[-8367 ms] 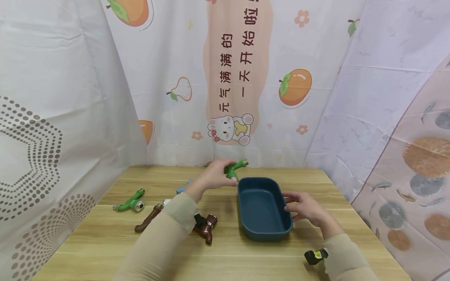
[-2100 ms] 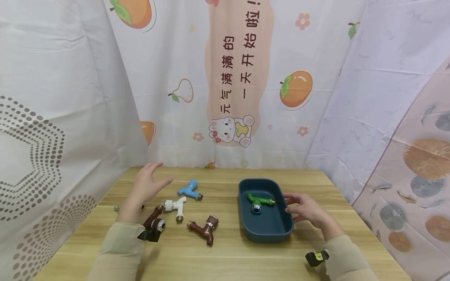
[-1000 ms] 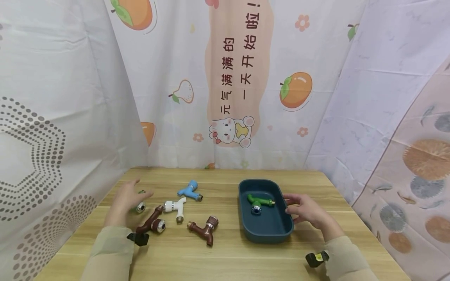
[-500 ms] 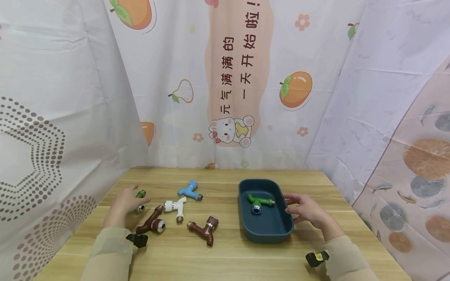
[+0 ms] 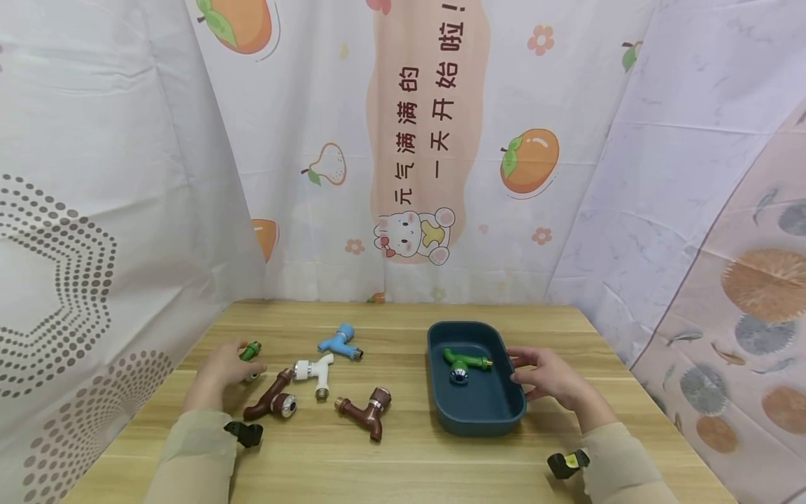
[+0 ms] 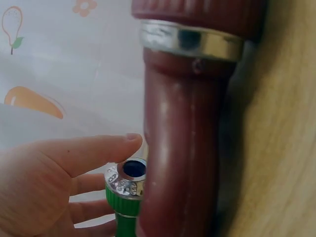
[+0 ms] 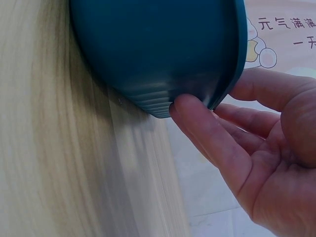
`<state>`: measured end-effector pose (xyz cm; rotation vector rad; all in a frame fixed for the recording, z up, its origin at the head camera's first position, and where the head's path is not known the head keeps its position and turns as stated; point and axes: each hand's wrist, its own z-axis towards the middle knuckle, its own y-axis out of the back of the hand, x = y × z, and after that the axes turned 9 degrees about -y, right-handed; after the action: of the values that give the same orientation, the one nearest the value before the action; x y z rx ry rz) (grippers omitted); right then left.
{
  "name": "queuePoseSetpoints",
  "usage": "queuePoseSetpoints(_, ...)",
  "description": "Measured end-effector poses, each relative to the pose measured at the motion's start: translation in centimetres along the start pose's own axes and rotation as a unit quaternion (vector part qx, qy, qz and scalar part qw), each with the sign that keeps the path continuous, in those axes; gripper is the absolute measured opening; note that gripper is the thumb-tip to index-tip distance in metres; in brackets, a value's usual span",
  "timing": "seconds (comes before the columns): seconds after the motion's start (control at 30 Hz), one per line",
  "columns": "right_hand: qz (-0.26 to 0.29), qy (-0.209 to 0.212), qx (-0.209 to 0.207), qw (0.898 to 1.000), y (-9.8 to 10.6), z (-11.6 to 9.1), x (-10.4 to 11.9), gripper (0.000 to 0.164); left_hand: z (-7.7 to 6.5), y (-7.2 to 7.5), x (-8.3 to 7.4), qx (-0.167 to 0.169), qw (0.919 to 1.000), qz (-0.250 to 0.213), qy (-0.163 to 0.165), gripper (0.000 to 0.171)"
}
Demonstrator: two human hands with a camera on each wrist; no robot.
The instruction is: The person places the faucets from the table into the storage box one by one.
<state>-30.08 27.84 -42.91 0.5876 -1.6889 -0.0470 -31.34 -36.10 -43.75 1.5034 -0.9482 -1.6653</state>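
Observation:
My left hand [image 5: 219,369] is down at the table's left side around a green faucet [image 5: 250,351]. In the left wrist view its thumb [image 6: 111,148] stretches above the faucet's chrome-ringed knob [image 6: 123,185], with the other fingers behind. The hand hides much of that faucet in the head view. My right hand [image 5: 548,378] touches the right wall of a dark blue tray [image 5: 476,422]; its thumb [image 7: 207,131] lies against the outside, other fingertips right at the rim. A second green faucet [image 5: 466,360] lies inside the tray.
A brown faucet [image 5: 267,402] lies close beside my left wrist, filling much of the left wrist view. White [image 5: 322,371], blue [image 5: 341,341] and brown [image 5: 368,414] faucets lie between it and the tray. A printed curtain [image 5: 302,231] hangs behind the table.
The green faucet my left hand held beyond the tray now lies inside it. My left hand has moved left and lowered around the other green faucet. My right hand has stayed at the tray.

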Motion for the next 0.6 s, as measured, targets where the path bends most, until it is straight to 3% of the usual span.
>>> queuePoseSetpoints(0.33,-0.003,0.005,0.0,1.0,0.0,-0.02,0.05,0.061,-0.27,-0.01,0.15,0.007,0.9996,-0.018,0.023,0.088)
queuePoseSetpoints(0.6,-0.001,0.004,0.002,1.0,0.0,-0.02,-0.02,0.062,-0.35,-0.02,-0.03,0.024,0.9986,-0.014,0.044,0.094)
